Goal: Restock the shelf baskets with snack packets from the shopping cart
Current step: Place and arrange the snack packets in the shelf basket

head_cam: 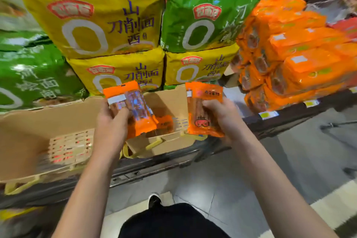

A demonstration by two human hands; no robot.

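Observation:
My left hand [113, 120] grips an orange snack packet [135, 110] with a clear window, its back turned to me, above an open cardboard box [168, 102] on the shelf. My right hand [220, 116] grips a second orange packet [202, 108], front side showing, over the box's right edge. Inside the box lie a few more orange packets [166, 123]. No shopping cart is in view.
Big yellow noodle bags [108, 25] and green noodle bags [202, 15] are stacked behind the box. Orange packs [301, 54] are piled on the shelf to the right. A larger cardboard box [29, 135] stands on the left. The dark shelf edge [154, 166] runs in front; grey floor tiles lie below.

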